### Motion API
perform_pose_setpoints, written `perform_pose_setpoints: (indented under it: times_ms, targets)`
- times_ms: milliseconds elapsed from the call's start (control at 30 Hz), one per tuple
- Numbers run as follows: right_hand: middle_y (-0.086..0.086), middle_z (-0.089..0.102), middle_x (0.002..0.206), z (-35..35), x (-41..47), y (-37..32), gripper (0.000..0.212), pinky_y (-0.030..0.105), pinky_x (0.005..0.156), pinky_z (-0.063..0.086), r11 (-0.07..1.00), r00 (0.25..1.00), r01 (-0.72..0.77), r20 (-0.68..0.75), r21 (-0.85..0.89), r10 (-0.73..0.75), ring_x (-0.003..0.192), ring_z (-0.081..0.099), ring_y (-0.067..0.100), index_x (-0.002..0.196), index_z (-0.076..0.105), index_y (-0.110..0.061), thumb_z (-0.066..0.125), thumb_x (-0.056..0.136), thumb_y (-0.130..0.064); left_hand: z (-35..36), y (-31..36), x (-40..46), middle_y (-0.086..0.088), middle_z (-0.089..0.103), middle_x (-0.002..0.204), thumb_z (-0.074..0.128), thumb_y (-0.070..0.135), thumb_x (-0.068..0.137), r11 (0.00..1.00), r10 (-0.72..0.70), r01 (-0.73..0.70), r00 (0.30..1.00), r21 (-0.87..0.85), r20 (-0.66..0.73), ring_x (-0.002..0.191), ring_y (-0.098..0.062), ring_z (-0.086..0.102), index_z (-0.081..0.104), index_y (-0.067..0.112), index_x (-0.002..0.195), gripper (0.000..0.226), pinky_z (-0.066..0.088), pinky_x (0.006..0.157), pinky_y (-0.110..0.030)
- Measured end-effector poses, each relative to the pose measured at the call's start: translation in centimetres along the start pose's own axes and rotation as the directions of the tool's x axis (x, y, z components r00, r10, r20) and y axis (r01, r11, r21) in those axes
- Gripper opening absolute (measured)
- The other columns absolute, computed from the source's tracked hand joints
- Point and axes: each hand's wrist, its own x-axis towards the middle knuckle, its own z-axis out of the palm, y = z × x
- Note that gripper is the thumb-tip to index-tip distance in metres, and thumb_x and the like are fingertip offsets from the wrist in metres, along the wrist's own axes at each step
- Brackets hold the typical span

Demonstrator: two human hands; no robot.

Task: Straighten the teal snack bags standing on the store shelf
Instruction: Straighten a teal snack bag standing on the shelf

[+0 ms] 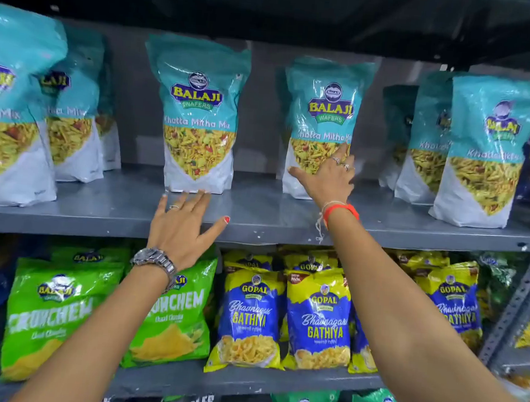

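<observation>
Teal snack bags stand in a row on the grey upper shelf (256,214). One middle teal bag (197,113) stands upright by itself. My left hand (181,226) lies flat on the shelf just in front of its base, fingers spread, fingertips touching or nearly touching the bag's bottom edge. A second teal bag (323,110) stands to its right. My right hand (326,177) presses flat against this bag's lower front, fingers spread, not gripping it. More teal bags cluster at the far left (14,101) and far right (486,151).
The shelf below holds green snack bags (59,305) on the left and blue-and-yellow bags (317,322) on the right. A perforated metal upright (522,303) frames the right side. The shelf above overhangs darkly. Gaps separate the teal bags.
</observation>
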Motion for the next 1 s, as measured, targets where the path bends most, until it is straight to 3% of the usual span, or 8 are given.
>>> perform_pose_setpoints:
  times_ms: [100,200,400,633,1000]
  targets:
    - [0.023,0.023,0.154,0.9,0.8,-0.1,0.132,0.059,0.107,0.035,0.997,0.998,-0.064,-0.025,0.035,0.065,0.138,0.027,0.044,0.151,-0.009,-0.007,0.072,0.065,-0.067,0.5,-0.2,0.0,-0.007,0.057,0.131,0.018,0.066,0.078,0.999,0.022,-0.026,0.993,-0.029,-0.114,0.122,-0.027,0.049,0.057,0.015,0.123,0.078,0.032,0.102,-0.047]
    - [0.022,0.03,0.151,1.9,1.5,-0.2,0.138,0.059,0.104,0.038,0.993,0.993,-0.099,-0.057,0.063,0.102,0.134,0.033,0.044,0.151,-0.013,-0.009,0.075,0.062,-0.067,1.5,-0.4,0.0,-0.01,0.068,0.113,0.03,0.059,0.08,0.998,0.03,-0.043,0.972,-0.051,-0.231,0.106,-0.032,0.061,0.069,0.013,0.105,0.065,0.042,0.092,-0.046]
    - [0.022,0.029,0.151,3.0,2.5,-0.6,0.139,0.057,0.101,0.041,0.987,0.986,-0.146,-0.069,0.067,0.151,0.133,0.036,0.042,0.151,-0.013,-0.014,0.077,0.059,-0.066,1.6,-0.3,0.1,-0.009,0.072,0.104,0.035,0.052,0.082,0.996,0.029,-0.051,0.958,-0.068,-0.286,0.098,-0.031,0.065,0.072,0.012,0.098,0.057,0.044,0.089,-0.044]
    - [0.02,0.037,0.142,3.1,2.9,-0.6,0.133,0.054,0.097,0.044,0.984,0.98,-0.156,-0.115,0.087,0.165,0.127,0.041,0.04,0.151,-0.003,-0.014,0.082,0.059,-0.057,1.9,-0.2,0.3,-0.008,0.073,0.1,0.038,0.05,0.081,0.995,-0.003,-0.026,0.952,-0.092,-0.307,0.096,-0.03,0.066,0.073,0.013,0.094,0.053,0.044,0.087,-0.041]
    - [0.02,0.034,0.139,0.6,0.2,-0.4,0.129,0.052,0.096,0.045,0.986,0.978,-0.131,-0.149,0.101,0.146,0.124,0.043,0.042,0.15,0.006,-0.011,0.084,0.058,-0.054,2.3,-0.1,0.3,-0.008,0.073,0.101,0.038,0.05,0.082,0.996,-0.012,-0.02,0.94,-0.09,-0.34,0.098,-0.029,0.065,0.073,0.014,0.095,0.052,0.04,0.084,-0.041]
